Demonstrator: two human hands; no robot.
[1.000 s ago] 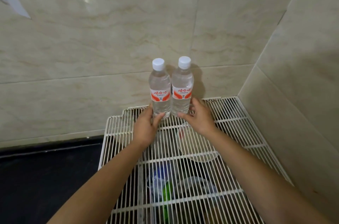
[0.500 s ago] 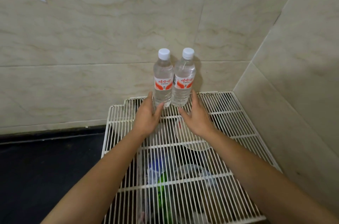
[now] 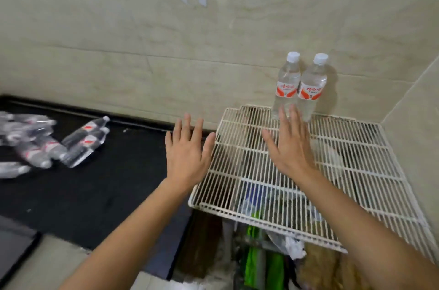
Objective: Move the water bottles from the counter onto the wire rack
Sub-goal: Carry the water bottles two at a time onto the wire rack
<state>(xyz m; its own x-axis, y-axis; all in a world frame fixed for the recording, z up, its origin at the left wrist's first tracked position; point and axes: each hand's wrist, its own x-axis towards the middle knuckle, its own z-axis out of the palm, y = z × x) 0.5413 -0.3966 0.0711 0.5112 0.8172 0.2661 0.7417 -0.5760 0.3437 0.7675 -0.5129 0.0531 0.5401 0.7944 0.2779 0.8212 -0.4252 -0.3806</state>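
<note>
Head view | two bottles (image 3: 297,86) upright on wire rack (image 3: 332,171), caps up | left hand (image 3: 187,154), right hand (image 3: 288,147) grips empty, splayed

The right hand (image 3: 288,147) hides the 2 upright bottles' (image 3: 286,85) bases; the lying bottles (image 3: 31,145) are blurred, cut off left.

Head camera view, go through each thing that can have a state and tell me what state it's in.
Two bottles on the wire rack: upright, capped, touching.
Bottles on the counter: lying down, blurred.
Wire rack: flat, mostly bare.
Left hand: open, empty.
Right hand: open, empty.
</note>
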